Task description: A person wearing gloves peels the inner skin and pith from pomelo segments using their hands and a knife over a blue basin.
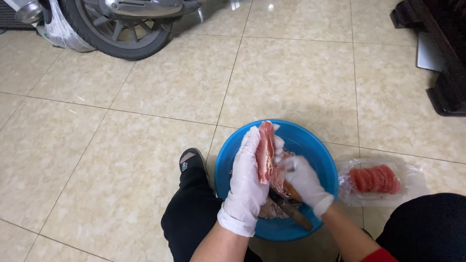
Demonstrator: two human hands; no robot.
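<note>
Beside blue basin [310,145], bagged meat slices [376,178], scooter wheel [119,36] beyond

You see a bright, clear picture with soft daylight. The shiny floor tiles [145,160] glare a little at the top.

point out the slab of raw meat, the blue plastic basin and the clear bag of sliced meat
slab of raw pink meat [265,150], head view, its upper middle
round blue plastic basin [310,145], head view, bare inner wall
clear plastic bag of sliced red meat [374,179], head view, the slices inside

L hand [247,182] holding meat slab [265,150], R hand [303,182] w/ knife [291,209], blue basin [310,145]
</note>
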